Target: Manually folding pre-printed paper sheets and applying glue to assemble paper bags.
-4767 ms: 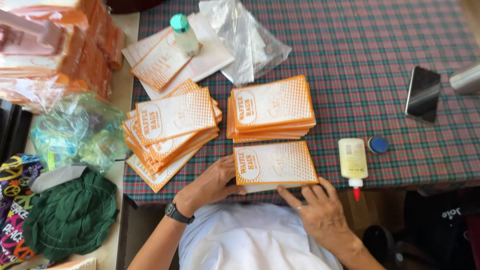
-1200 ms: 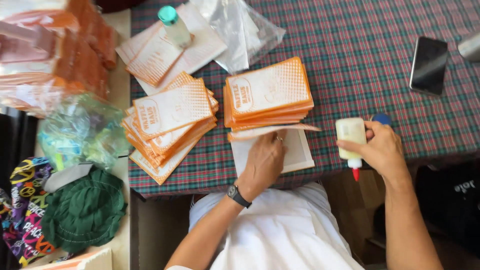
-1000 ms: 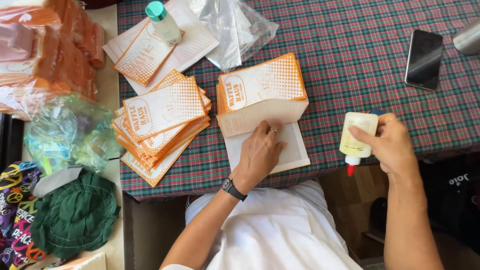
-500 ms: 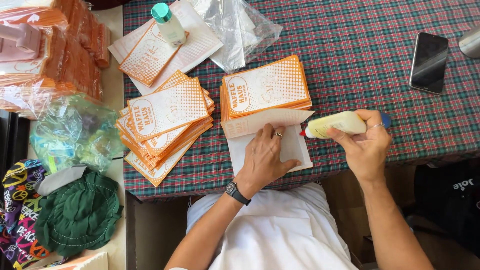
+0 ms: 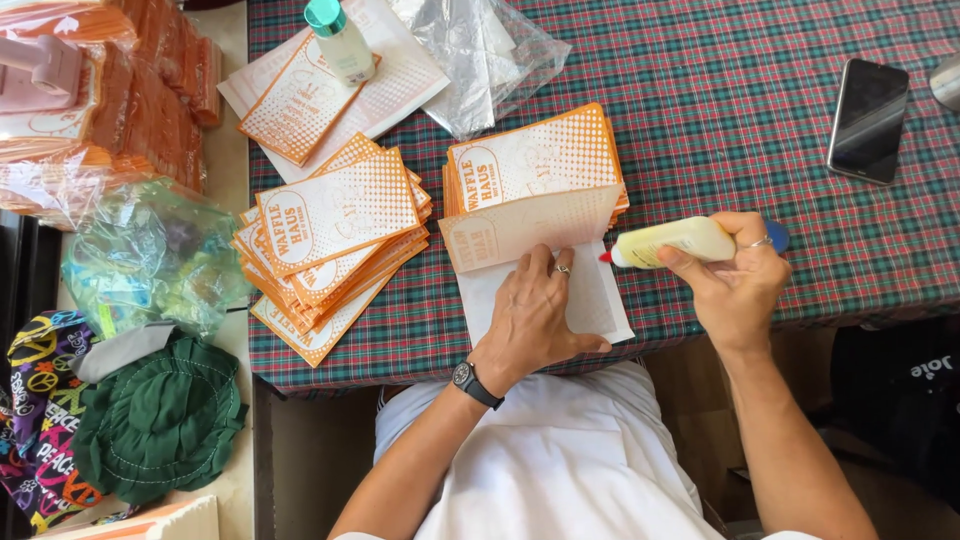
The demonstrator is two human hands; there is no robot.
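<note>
Pressing flat on the open bag (image 5: 545, 290) at the tabletop's near edge, the left hand (image 5: 530, 320) keeps its fingers spread, gripping nothing, with the flap folded back against the stack (image 5: 535, 165) behind. The right hand (image 5: 735, 285), fingers closed round the glue bottle (image 5: 675, 243), has swung it from upright to sideways, red tip now beside the flap's right end, so gluing looks imminent.

two glue bottles (image 5: 672, 242), one phone (image 5: 867, 120)
</note>
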